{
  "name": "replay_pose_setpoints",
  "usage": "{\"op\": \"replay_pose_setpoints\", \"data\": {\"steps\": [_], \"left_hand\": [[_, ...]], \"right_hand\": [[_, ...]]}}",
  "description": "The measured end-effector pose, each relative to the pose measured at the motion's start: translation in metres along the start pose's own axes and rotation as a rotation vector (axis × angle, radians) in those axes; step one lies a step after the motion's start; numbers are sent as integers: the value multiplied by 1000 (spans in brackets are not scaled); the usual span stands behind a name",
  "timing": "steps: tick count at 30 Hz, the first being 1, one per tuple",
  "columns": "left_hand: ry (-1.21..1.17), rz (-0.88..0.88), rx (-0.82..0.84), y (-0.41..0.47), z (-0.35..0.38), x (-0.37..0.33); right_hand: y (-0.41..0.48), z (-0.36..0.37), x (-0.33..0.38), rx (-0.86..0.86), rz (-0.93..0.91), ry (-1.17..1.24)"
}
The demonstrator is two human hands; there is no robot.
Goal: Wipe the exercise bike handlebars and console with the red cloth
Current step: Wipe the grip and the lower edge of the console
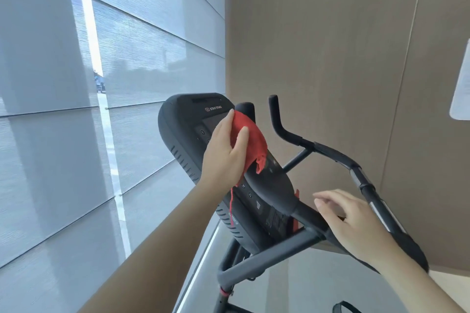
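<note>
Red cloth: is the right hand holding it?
No, the left hand presses the red cloth against the console; the right hand holds nothing.

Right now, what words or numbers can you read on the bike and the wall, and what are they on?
"STAR TRAC": near the top of the console, beside a small logo.
Marks on the buttons of the console: too small to read.
Print on the sticker low on the console: blurred, unreadable.
Print on the paper on the wall: blurred, nothing legible.
</note>
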State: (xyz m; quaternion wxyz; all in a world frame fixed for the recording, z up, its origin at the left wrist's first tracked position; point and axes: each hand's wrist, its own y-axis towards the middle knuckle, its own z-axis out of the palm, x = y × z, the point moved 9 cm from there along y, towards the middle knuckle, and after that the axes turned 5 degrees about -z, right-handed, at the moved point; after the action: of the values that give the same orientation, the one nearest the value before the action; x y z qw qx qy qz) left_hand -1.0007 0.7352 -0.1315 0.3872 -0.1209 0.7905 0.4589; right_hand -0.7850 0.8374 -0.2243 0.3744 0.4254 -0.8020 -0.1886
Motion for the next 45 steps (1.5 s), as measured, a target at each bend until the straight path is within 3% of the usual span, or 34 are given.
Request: {"op": "replay_pose_setpoints", "data": {"steps": [10,25,45], "left_hand": [[-18,88,-195,16,-12,-7],[38,96,-38,-38,10,30],[81,-109,-75,-93,38,38]], "right_hand": [[-3,-3,-2,-45,0,-37],[-2,-1,-2,-46,17,-43],[-4,3,2,33,-73,-42]]}}
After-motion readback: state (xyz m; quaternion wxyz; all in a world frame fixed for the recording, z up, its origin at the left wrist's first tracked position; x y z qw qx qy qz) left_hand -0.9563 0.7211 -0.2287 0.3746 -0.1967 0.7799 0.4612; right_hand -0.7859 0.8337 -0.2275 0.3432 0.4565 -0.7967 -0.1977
